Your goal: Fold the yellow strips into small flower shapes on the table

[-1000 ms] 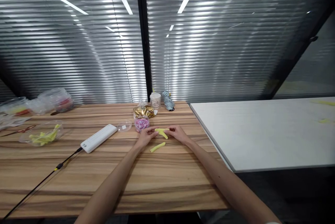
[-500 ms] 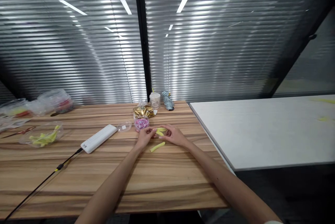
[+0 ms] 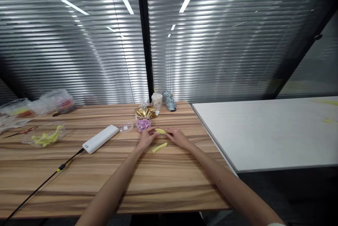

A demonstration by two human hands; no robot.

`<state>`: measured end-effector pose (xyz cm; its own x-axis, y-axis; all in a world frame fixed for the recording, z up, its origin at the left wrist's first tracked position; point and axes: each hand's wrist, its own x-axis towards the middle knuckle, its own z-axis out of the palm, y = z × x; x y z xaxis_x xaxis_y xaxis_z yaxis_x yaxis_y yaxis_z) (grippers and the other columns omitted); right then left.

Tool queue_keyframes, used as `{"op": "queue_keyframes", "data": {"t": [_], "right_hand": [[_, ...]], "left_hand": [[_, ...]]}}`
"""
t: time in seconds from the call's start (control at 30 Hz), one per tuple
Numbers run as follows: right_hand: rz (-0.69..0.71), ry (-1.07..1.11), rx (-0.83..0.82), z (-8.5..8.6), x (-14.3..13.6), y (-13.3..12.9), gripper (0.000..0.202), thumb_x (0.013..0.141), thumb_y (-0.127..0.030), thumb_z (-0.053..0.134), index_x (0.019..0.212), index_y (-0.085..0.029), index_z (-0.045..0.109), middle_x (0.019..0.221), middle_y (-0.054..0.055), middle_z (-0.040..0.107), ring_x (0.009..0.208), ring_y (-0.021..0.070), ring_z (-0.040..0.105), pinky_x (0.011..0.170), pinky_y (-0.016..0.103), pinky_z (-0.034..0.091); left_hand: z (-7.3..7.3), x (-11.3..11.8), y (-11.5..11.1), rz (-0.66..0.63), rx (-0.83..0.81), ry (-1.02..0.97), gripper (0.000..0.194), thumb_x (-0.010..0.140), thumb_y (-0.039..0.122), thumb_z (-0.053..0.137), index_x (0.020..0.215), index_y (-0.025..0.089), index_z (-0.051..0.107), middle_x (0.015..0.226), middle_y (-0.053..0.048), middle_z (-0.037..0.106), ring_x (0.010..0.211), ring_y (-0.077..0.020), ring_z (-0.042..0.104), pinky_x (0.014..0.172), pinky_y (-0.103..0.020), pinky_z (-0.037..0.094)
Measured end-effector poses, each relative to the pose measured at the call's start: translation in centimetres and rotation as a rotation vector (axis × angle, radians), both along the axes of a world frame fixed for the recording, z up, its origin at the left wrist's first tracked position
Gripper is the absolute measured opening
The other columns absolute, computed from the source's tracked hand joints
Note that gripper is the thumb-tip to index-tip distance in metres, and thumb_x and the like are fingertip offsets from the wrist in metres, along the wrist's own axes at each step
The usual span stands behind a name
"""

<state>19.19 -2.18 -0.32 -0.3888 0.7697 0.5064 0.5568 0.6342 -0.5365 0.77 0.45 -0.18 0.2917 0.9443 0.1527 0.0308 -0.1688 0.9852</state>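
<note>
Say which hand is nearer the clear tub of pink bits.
Left. The left hand is close in front of the tub; the right hand is farther off to the right, on the other side of the yellow strip.

White power bank (image 3: 100,139) lies on worktop (image 3: 79,194), black cable (image 3: 62,166) at its near end. Cup (image 3: 157,102) stands beside grey-blue bundle (image 3: 170,102); slatted blinds (image 3: 211,49) behind.
</note>
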Motion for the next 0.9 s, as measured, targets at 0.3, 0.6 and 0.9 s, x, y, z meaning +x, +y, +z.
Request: {"op": "queue_keyframes", "data": {"t": [0.3, 0.6, 0.9], "right_hand": [[-0.015, 0.018, 0.006, 0.1, -0.1, 0.2, 0.024, 0.083, -0.02, 0.044, 0.097, -0.019, 0.064, 0.089, 0.006, 0.066, 0.075, 0.0171, 0.058, 0.068, 0.025, 0.041], [-0.019, 0.149, -0.155, 0.3, -0.1, 0.3, 0.025, 0.081, -0.023, 0.043, 0.085, -0.016, 0.066, 0.075, 0.005, 0.066, 0.063, 0.015, 0.055, 0.061, 0.024, 0.04], [0.06, 0.515, -0.467, -0.1, -0.7, 0.8, 0.031, 0.074, -0.04, 0.053, 0.084, -0.012, 0.063, 0.061, 0.001, 0.06, 0.053, 0.0108, 0.049, 0.053, 0.022, 0.039]], "left_hand": [[-0.2, -0.2, 0.3, 0.027, 0.111, 0.103, 0.032, 0.064, 0.033, 0.065, 0.09, 0.014, 0.066, 0.082, -0.008, 0.065, 0.072, -0.0173, 0.057, 0.065, -0.027, 0.044], [-1.0, -0.3, 0.8, 0.026, 0.061, 0.099, 0.03, 0.065, 0.036, 0.062, 0.085, 0.013, 0.066, 0.073, -0.007, 0.064, 0.064, -0.0145, 0.055, 0.061, -0.025, 0.043], [-0.2, -0.2, 0.4, 0.046, -0.045, -0.012, 0.034, 0.059, 0.039, 0.068, 0.08, 0.012, 0.065, 0.067, -0.004, 0.062, 0.06, -0.0121, 0.052, 0.058, -0.023, 0.041]]}}
